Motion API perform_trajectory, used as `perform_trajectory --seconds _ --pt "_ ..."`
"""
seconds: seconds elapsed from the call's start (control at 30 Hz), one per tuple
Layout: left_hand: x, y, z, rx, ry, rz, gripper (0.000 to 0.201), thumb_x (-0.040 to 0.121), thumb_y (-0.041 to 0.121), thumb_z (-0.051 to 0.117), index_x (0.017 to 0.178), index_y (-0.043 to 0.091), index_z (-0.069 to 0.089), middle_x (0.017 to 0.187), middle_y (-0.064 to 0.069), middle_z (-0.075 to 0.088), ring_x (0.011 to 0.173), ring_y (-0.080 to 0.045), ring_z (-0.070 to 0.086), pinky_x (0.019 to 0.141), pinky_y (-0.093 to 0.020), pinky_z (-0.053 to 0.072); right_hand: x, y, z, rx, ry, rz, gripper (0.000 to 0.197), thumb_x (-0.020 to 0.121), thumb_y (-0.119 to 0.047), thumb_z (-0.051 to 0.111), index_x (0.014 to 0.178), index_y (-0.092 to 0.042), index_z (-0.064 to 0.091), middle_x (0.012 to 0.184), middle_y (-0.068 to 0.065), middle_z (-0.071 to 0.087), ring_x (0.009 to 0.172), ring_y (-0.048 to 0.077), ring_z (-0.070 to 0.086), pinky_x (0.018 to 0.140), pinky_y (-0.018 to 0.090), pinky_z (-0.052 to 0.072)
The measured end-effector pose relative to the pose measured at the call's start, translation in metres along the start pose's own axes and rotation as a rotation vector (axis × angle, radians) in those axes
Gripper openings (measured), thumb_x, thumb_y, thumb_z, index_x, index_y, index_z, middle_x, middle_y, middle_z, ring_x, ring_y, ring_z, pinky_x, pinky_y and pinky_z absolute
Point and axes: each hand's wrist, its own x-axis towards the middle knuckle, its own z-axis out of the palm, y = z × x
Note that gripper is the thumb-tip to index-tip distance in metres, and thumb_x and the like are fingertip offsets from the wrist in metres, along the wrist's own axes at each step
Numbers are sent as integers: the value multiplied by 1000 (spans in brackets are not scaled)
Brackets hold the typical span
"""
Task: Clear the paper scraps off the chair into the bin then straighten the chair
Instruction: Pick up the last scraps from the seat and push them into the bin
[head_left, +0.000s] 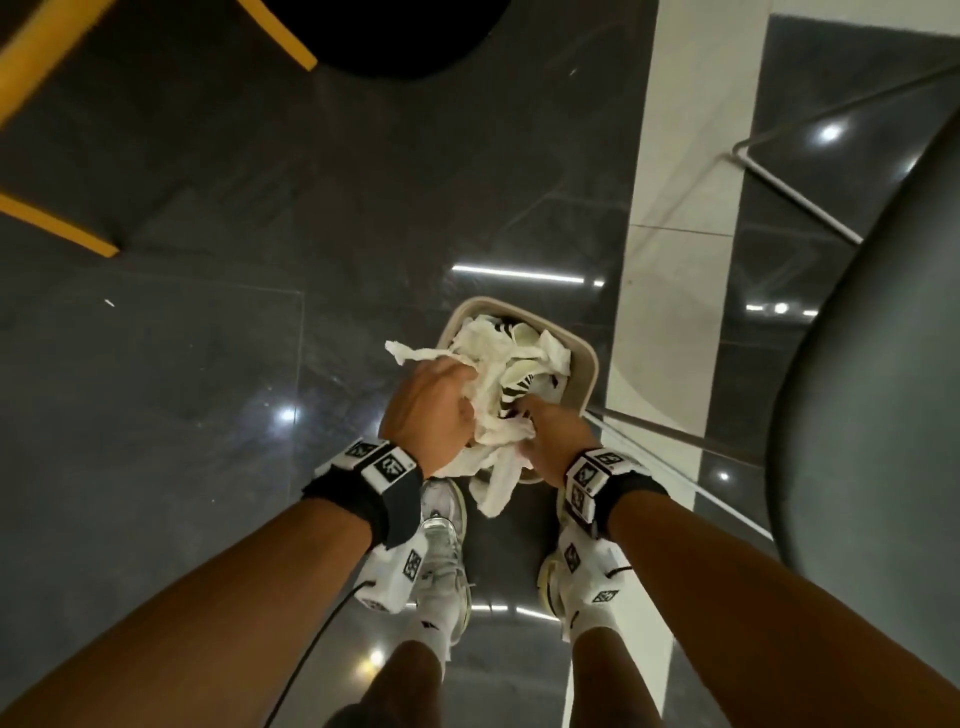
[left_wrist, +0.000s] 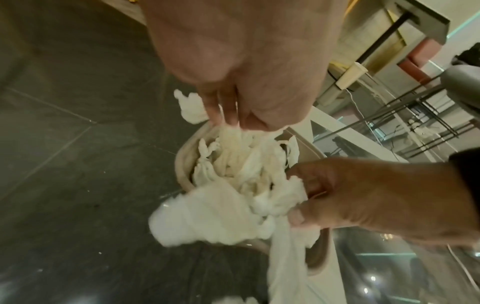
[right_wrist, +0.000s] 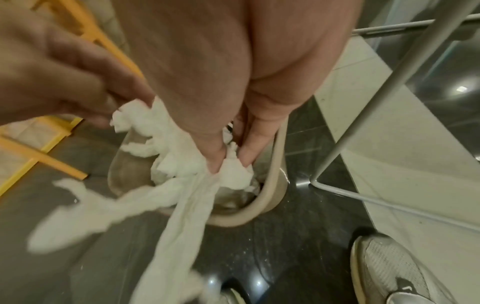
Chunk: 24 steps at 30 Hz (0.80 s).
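Observation:
A bundle of white crumpled paper scraps (head_left: 493, 415) hangs between both hands, directly over a beige bin (head_left: 584, 374) on the floor that holds more scraps. My left hand (head_left: 462, 400) grips the bundle's left side with curled fingers. My right hand (head_left: 527, 421) pinches its right side. In the right wrist view the thumb and a finger of my right hand (right_wrist: 231, 162) pinch paper scraps (right_wrist: 182, 156) over the bin's rim (right_wrist: 270, 195). The left wrist view has my left hand (left_wrist: 233, 121) on the scraps (left_wrist: 221, 205); strips dangle past the bin's rim (left_wrist: 184, 158).
A chair with a black seat (head_left: 395, 36) and yellow legs (head_left: 57, 228) stands at the far left. A grey chair (head_left: 872, 364) on white wire legs (head_left: 795, 197) stands close on the right. My shoes (head_left: 441, 551) are just behind the bin on the dark glossy floor.

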Motion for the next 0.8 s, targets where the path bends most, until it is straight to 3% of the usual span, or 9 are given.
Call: perform_trajectory --seconds 0.1,0.17,0.23,0.3,0.37,0.5,0.57,0.67,0.8 --pt "3 -13 -4 109 135 33 64 79 5 63 139 23 52 142 -5 43 128 -29 42 107 -47 42 2 -1 -6 56 98 24 49 92 -18 62 137 -18 43 122 10 64 109 30 66 94 40 54" --pt "12 -23 -1 100 103 20 68 81 -1 61 144 23 49 149 -9 36 130 -32 43 107 -49 44 6 -1 -4 130 217 3 50 92 -20 59 135 -14 34 119 11 61 103 29 65 91 41 55" --pt "21 -31 5 4 67 -4 53 87 -2 57 136 19 57 141 -10 43 118 -33 54 96 -49 52 12 -1 1 234 340 -8 37 91 -18 59 122 -12 41 116 10 58 97 25 62 89 40 55" --pt "26 -30 6 -36 89 -80 28 91 12 59 117 19 62 121 -8 54 101 -34 60 85 -50 54 15 -2 7 281 369 2 19 89 -16 61 105 -12 52 107 7 59 89 19 56 85 37 53" --pt "30 -30 8 -50 176 -148 14 88 21 62 102 21 60 106 -6 57 92 -31 58 80 -48 52 13 -4 12 288 255 -55 22 87 -26 65 104 -16 55 110 3 57 91 17 54 83 34 49" --pt "27 -29 18 79 179 -57 25 89 6 64 110 16 72 114 -10 54 102 -32 56 84 -43 54 9 -9 26 14 -85 -190 80 81 -56 67 149 -42 27 149 4 35 131 29 46 107 42 44" --pt "26 -27 20 5 129 -69 27 95 7 59 117 16 72 118 -11 57 103 -31 60 89 -43 55 14 -14 31 -132 -140 -229 73 90 -54 60 151 -47 22 150 5 35 131 31 47 105 45 46" --pt "28 -26 15 -82 129 -62 27 93 7 60 114 17 72 117 -10 62 101 -30 64 87 -36 54 21 -26 33 -239 -220 -303 41 95 -41 57 136 -33 54 135 6 54 122 30 55 99 41 47" --pt "34 -21 4 -96 -82 -25 31 92 0 57 117 13 70 121 -10 67 107 -27 66 90 -28 51 18 -25 16 69 -85 -130 25 93 -25 63 115 -20 71 117 3 68 108 21 63 89 27 46"
